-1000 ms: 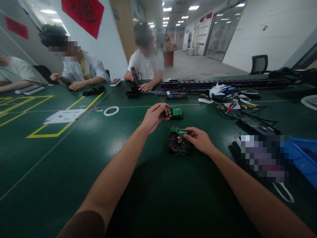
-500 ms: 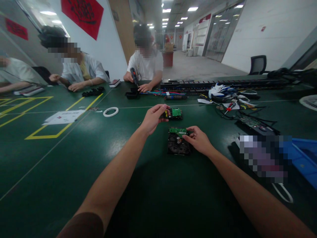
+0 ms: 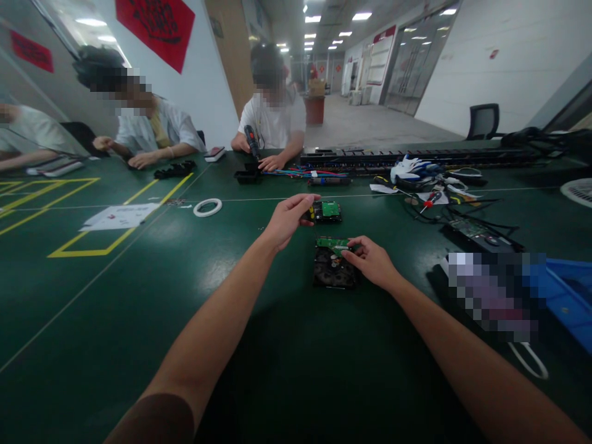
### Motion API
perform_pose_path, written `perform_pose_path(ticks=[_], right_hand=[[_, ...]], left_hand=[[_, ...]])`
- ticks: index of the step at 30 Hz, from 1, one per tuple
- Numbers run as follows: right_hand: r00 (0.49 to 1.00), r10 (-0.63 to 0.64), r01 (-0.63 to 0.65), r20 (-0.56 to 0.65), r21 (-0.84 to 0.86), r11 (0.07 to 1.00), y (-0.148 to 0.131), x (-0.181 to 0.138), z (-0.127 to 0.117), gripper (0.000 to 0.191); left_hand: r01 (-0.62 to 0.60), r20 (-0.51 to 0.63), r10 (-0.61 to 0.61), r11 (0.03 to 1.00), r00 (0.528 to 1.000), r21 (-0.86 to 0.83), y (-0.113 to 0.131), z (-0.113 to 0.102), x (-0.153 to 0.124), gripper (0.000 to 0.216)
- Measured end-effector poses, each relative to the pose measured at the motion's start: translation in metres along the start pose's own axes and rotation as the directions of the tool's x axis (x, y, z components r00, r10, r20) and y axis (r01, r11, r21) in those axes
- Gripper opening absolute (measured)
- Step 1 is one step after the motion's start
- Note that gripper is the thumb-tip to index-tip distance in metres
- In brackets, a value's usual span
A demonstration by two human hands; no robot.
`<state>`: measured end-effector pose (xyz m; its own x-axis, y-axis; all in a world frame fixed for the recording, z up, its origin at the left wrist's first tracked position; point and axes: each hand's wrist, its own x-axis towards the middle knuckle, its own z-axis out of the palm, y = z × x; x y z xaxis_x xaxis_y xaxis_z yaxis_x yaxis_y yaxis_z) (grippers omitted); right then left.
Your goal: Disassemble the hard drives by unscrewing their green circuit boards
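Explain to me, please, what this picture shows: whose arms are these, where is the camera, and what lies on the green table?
There is no machine here. A person wears a camera on the head, looking forward and down, so the two bare arms are that person's own. The left hand grips the end of the farther hard drive. The right hand touches the green circuit board on the nearer hard drive; whether it pinches the board is unclear. Both drives lie on the green table. Also on the table are a white tape ring, a paper sheet, gloves and cables. Other people sit across the table; one holds an electric screwdriver.
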<state>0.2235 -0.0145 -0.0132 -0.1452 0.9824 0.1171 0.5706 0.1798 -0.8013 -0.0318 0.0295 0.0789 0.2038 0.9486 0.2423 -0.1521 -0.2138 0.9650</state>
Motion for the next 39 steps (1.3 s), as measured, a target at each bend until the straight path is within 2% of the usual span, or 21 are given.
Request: perform_pose_path(ticks=[11, 39], right_hand=[[1.000, 0.004, -0.004, -0.002, -0.024, 1.000, -0.0019, -0.0009, -0.0002, 0.041], [1.000, -0.018, 0.016, -0.021, -0.075, 0.997, -0.0046, -0.0014, 0.0007, 0.038]], left_hand=[[0.034, -0.048, -0.038, 0.996, 0.998, -0.087, -0.0010, 0.0024, 0.0005, 0.034], [0.001, 0.010, 0.000, 0.995, 1.000, -0.099, -0.0008, 0.0019, -0.0010, 0.030]])
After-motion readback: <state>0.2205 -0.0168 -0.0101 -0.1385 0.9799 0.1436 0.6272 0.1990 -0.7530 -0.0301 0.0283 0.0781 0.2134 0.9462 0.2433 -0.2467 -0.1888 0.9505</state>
